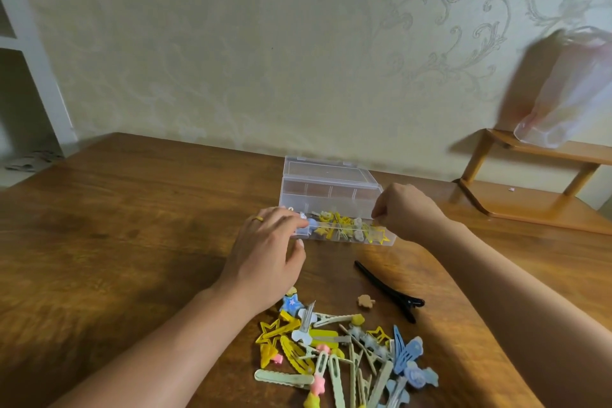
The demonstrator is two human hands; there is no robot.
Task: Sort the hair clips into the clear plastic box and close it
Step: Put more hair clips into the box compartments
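The clear plastic box (334, 205) sits open at the far middle of the counter (116, 242), its lid tipped back, with clips already in its near row. The left hand (265, 255) rests relaxed against the box's left end, fingers loose. The right hand (405, 209) hovers over the right end, its grip curled tight; whether it pinches a clip I cannot tell. The pile of hair clips (344, 358) lies near, behind both wrists, closer to the left hand; the black clip (390, 291) angles near-right.

Single head view: looks forward-down, close over wooden table (132, 225), wall behind.
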